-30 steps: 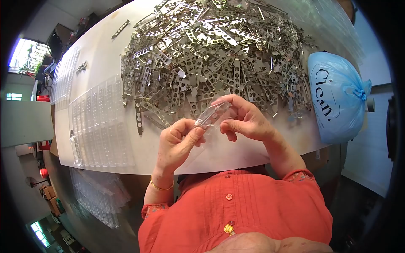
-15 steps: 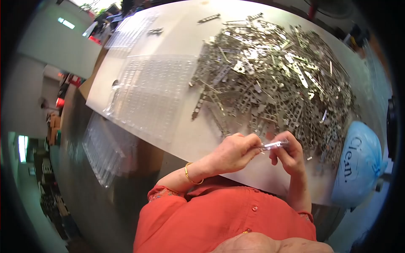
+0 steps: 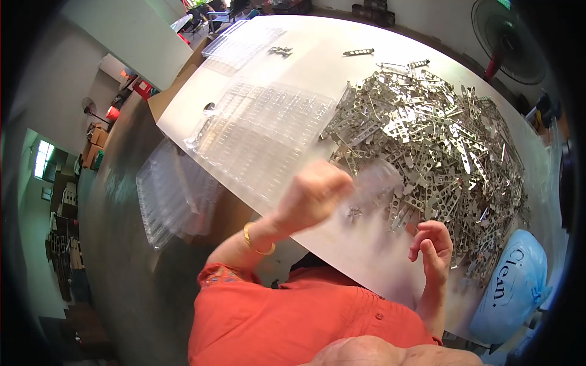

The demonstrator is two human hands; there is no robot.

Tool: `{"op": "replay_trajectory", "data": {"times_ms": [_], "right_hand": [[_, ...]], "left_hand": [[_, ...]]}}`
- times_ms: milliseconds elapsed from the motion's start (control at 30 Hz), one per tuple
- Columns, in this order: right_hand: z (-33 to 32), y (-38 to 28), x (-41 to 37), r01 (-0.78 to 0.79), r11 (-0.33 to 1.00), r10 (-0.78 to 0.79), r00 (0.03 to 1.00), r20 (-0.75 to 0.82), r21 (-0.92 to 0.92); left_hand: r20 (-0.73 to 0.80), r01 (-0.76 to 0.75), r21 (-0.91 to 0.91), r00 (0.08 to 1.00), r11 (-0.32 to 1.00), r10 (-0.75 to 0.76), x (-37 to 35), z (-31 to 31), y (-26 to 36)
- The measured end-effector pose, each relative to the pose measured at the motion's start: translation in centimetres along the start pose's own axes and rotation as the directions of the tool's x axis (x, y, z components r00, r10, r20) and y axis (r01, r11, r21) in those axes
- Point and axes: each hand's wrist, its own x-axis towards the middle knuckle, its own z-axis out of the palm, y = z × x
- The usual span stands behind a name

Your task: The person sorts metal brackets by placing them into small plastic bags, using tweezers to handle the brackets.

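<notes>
Over the white table [image 3: 329, 244], my left hand [image 3: 314, 190] is lifted and smeared by motion, left of the metal pile. A blurred, see-through shape [image 3: 375, 183] lies just right of its fingers; whether the hand holds it is unclear. My right hand [image 3: 432, 244] hovers at the pile's lower edge with fingers curled and apart, nothing visible between them. Many flat, perforated metal strips [image 3: 427, 140] are heaped on the table. A few small metal pieces [image 3: 354, 212] sit between my hands.
Clear plastic trays [image 3: 262, 131] lie on the table's left part, with others [image 3: 177, 195] below its left edge. Loose metal strips [image 3: 358, 52] are near the far edge. A blue bag [image 3: 513, 287] marked "Clean." sits at the right. A fan [image 3: 506, 43] stands behind.
My hands have moved apart. The left has risen up and left, and the right has opened away from the shiny piece that was between them. The whole view has shifted.
</notes>
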Motion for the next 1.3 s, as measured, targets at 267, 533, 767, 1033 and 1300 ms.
{"op": "replay_trajectory", "data": {"times_ms": [267,533,767,1033,1300], "right_hand": [[0.3,1.0,-0.1,-0.111,0.994,0.109,0.987,0.117,0.012],[2.7,1.4,-0.4,-0.350,0.915,0.379,0.916,0.130,-0.200],[4.5,2.4,-0.5,-0.320,0.861,0.375,0.924,0.070,-0.395],[4.7,3.0,-0.4,-0.352,0.825,0.395,0.919,0.006,-0.442],[5.0,3.0,-0.1,-0.317,0.823,0.360,0.933,0.000,-0.471]], "left_hand": [[-0.508,0.568,0.228,0.762,0.791,-0.401,3.5,-15.4,-16.9],[-0.725,0.756,0.483,0.628,0.442,-0.282,4.0,-23.7,-31.9],[-0.677,0.774,0.517,0.631,0.366,-0.379,5.3,-23.0,-37.0],[-0.553,0.745,0.627,0.633,0.230,-0.542,5.7,-22.1,-40.5],[-0.537,0.783,0.579,0.575,0.227,-0.617,5.9,-22.3,-40.7]]}}
